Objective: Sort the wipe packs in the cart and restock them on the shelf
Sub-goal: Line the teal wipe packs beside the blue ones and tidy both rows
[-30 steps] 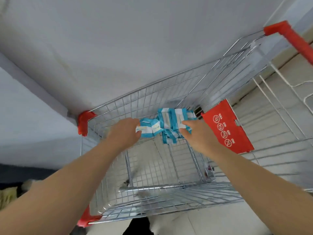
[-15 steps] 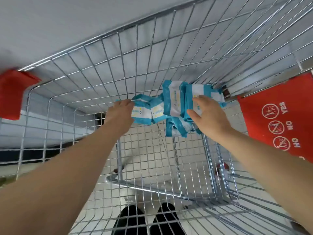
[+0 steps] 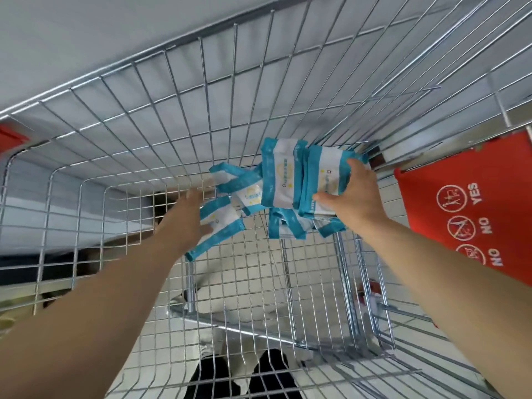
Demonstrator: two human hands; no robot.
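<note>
Several blue-and-white wipe packs (image 3: 282,180) lie in a loose heap at the far end of the wire cart (image 3: 161,116). My right hand (image 3: 355,197) grips a small upright stack of packs (image 3: 325,171), thumb on the near side and fingers over the top. My left hand (image 3: 187,223) is blurred, its fingers stretched out beside one tilted pack (image 3: 223,226) that touches them. More packs (image 3: 283,228) lie on the cart floor under the stack.
A red child-seat flap (image 3: 466,203) with YES and NO signs hangs on the right side of the cart. A red corner bumper (image 3: 10,136) shows at the far left. Dark shoes (image 3: 270,375) show through the mesh. A pale wall (image 3: 115,30) is behind the cart.
The view has closed in on the cart. My right hand has closed round the stack. My left hand has loosened from its pack, which now tilts beside the stretched fingers.
</note>
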